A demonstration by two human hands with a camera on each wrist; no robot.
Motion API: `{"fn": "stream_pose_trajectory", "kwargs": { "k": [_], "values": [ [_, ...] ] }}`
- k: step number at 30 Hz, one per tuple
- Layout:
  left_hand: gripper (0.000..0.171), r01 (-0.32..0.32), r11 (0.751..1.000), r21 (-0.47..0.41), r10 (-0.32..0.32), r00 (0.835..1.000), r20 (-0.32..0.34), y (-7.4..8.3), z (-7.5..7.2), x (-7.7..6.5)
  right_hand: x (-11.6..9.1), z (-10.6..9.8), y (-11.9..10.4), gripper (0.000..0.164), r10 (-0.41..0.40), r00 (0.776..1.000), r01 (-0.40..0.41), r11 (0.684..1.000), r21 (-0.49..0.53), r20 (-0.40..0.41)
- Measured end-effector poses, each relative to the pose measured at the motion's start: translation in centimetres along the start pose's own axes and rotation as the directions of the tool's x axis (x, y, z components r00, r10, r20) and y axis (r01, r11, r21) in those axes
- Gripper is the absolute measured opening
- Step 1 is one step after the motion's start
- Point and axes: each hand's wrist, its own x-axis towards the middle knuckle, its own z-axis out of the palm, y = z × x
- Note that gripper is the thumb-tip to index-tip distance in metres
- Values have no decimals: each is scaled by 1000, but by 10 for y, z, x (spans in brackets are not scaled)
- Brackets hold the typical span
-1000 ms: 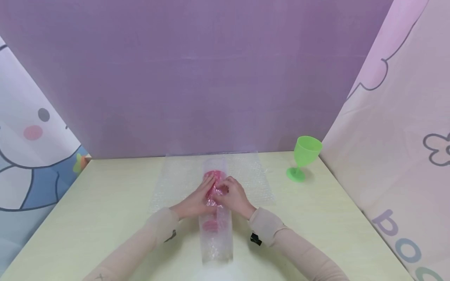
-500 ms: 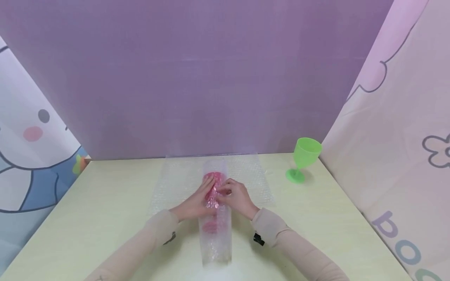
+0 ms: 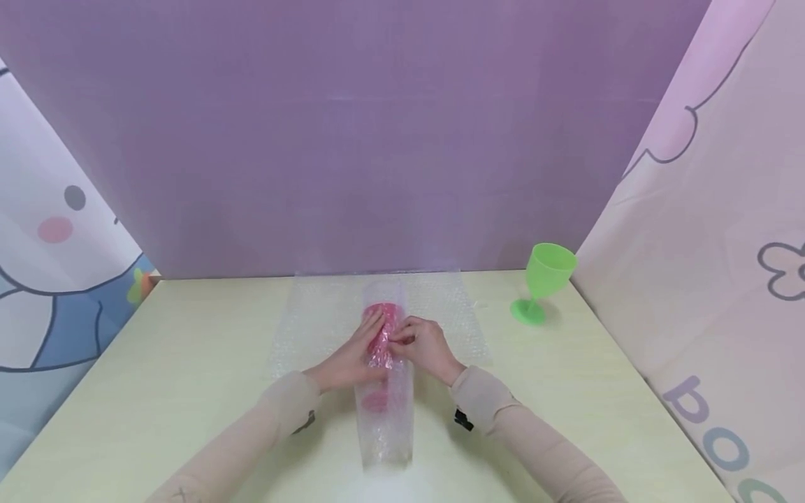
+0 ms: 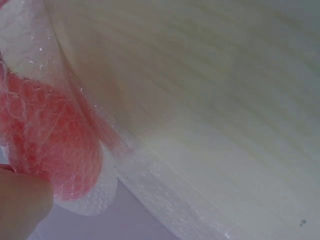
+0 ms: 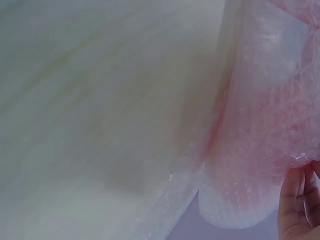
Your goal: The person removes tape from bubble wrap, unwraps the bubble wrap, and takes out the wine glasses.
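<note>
1. Pink plastic-looking goblet [image 3: 380,349] lies lengthwise near the middle of the pale worktop [image 3: 189,391], inside a roll of clear bubble wrap [image 3: 386,443]; its broad cup end points to the back, and a rounder pink patch (probably the foot) shows nearer the front.
2. Through the wrap the colour changes: strong pink with bright glints from the head, coral from the left wrist, where the bubbles draw a honeycomb over it, and paler and milkier from the right wrist.
3. Wrap runs past the pink at both ends, forming a cloudy tube, while a flat stretch of the sheet spreads beneath and to both sides at the back.
4. Left hand [image 3: 352,360] rests on the roll from its left, fingers extended along the pink and thumb held apart.
5. Right hand [image 3: 425,351] pinches the bubble wrap between thumb and fingers on the other side.
6. Green goblet [image 3: 548,271] stands upright at the back right, well apart from the roll.
</note>
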Motion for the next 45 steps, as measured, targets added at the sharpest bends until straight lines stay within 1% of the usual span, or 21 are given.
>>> {"fn": "stream_pose_trajectory", "kwargs": {
  "k": [9,16,20,22,27,36,41,45],
  "values": [
    [101,42,999,-11,-42,999,3,3,3,-1,-4,2,2,9,-65,997,65,998,-11,-36],
    [100,42,999,-21,-43,999,-12,3,3,0,-4,2,5,9,-148,988,146,987,-62,-36],
    [100,47,999,-17,-47,999,-8,2,4,1,-5,3,5,9,-156,987,153,985,-75,-37],
    [101,51,999,-15,-51,999,-7,1,4,1,-5,4,5,9,-146,988,143,987,-71,-41],
    [102,49,999,-9,-49,999,-18,-1,6,1,-5,7,4,7,-91,995,90,996,-28,-49],
    [105,68,998,-17,-69,997,-35,2,4,3,-3,9,7,7,-24,998,27,998,55,-66],
    [105,60,998,-12,-60,997,-45,1,6,3,-4,9,7,8,36,998,-30,992,124,-45],
    [104,41,999,-10,-41,998,-51,1,6,2,-3,8,6,9,98,995,-89,975,202,-31]
  ]
}}
